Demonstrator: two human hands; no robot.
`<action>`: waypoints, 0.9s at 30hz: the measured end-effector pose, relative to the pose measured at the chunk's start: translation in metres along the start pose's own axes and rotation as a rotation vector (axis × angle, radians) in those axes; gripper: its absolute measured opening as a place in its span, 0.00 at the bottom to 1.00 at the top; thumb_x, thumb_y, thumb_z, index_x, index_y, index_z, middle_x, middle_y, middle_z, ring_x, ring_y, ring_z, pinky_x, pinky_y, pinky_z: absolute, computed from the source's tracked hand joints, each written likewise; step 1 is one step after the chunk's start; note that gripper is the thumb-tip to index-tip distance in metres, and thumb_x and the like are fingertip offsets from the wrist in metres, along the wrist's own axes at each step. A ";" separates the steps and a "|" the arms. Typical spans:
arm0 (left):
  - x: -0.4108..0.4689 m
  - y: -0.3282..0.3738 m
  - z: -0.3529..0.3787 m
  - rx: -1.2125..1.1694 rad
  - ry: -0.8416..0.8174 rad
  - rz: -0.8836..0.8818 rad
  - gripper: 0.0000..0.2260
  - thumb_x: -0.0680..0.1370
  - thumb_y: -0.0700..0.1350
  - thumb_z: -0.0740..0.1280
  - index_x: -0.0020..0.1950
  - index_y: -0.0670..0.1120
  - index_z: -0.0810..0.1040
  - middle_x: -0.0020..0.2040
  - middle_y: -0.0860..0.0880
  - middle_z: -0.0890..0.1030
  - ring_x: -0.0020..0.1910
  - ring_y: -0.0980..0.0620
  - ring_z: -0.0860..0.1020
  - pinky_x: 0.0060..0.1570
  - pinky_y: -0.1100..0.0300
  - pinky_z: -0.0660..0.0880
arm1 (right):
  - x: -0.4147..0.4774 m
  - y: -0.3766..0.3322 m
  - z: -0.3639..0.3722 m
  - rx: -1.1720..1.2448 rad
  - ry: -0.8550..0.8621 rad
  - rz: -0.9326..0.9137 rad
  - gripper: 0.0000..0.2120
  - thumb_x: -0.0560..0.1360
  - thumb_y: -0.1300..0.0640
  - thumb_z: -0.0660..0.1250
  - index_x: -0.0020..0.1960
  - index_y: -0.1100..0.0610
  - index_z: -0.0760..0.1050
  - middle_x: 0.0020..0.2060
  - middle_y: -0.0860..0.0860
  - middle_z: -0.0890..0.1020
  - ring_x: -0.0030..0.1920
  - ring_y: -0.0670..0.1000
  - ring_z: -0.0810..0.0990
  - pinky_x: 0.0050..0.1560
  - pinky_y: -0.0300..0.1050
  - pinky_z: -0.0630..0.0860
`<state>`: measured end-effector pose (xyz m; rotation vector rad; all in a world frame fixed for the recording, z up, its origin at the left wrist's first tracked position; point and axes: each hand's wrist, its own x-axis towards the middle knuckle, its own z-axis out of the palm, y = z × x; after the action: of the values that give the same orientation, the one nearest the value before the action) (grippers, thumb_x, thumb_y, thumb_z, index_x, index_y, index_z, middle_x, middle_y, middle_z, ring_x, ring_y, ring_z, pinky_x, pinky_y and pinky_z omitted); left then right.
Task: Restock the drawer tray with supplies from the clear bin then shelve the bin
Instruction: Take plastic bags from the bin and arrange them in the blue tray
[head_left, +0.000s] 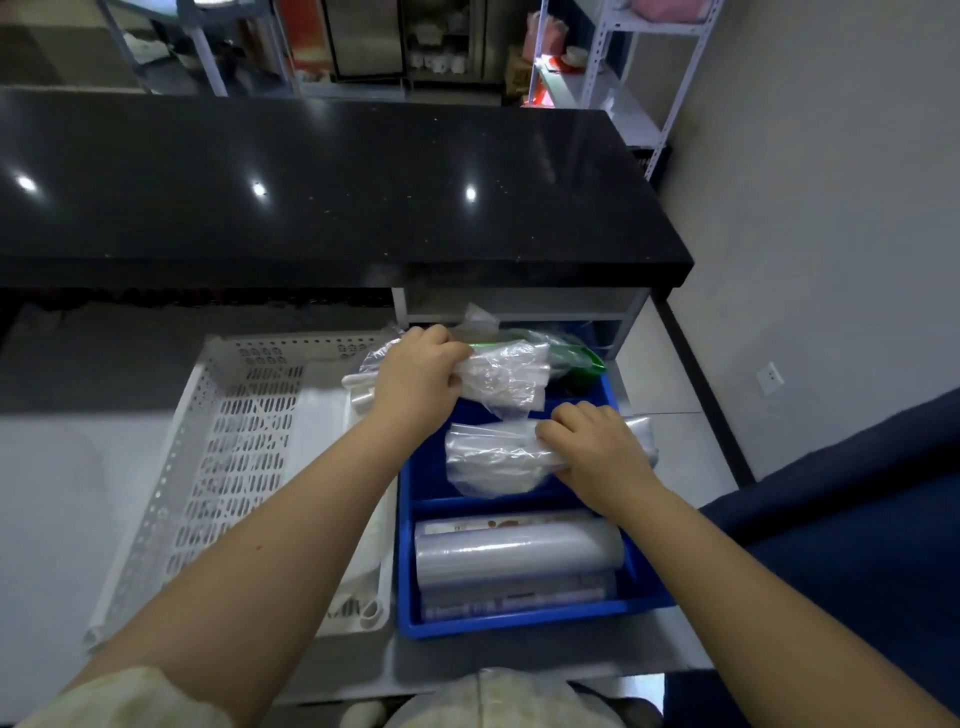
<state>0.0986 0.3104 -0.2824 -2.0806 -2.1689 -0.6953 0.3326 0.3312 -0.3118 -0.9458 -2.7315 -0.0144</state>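
Observation:
A blue divided tray (408, 571) sits in the open drawer below the black counter. My left hand (415, 374) grips a clear plastic packet (506, 376) over the tray's far compartment. Beside it, a green item (576, 358) lies in clear wrap. My right hand (592, 447) presses on a second clear packet (488, 462) in the middle compartment. The near compartment holds a roll of clear film (519, 551) on flat boxes. A white perforated bin (234, 441) stands to the left of the tray, with a few white items at its right side.
The black counter (322, 197) overhangs the drawer's back. A metal shelf rack (618, 78) stands at the far right against the wall. Something dark blue (857, 545) fills the right side. The drawer's grey front edge (519, 665) lies close to my body.

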 end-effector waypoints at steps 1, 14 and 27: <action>-0.003 0.002 0.001 -0.011 -0.012 0.013 0.14 0.71 0.36 0.67 0.55 0.44 0.82 0.48 0.46 0.79 0.47 0.44 0.73 0.42 0.55 0.68 | -0.006 0.001 -0.004 -0.006 -0.005 0.024 0.19 0.56 0.62 0.79 0.45 0.60 0.78 0.40 0.55 0.79 0.37 0.58 0.75 0.35 0.52 0.73; -0.039 0.027 -0.001 -0.106 -0.041 0.083 0.14 0.71 0.37 0.67 0.56 0.46 0.81 0.48 0.47 0.78 0.49 0.45 0.72 0.41 0.55 0.69 | -0.057 0.006 -0.029 -0.013 0.055 0.208 0.15 0.60 0.64 0.76 0.44 0.60 0.78 0.40 0.56 0.79 0.38 0.60 0.76 0.38 0.53 0.73; -0.047 0.103 0.004 -0.029 -0.239 0.077 0.07 0.72 0.36 0.65 0.48 0.45 0.79 0.45 0.46 0.74 0.49 0.44 0.72 0.41 0.52 0.71 | -0.084 0.043 -0.049 0.066 0.045 0.137 0.14 0.62 0.65 0.77 0.46 0.61 0.79 0.42 0.57 0.81 0.41 0.60 0.78 0.41 0.55 0.75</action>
<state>0.2027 0.2663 -0.2731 -2.3575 -2.1897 -0.4965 0.4341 0.3094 -0.2875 -1.0978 -2.6036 0.0786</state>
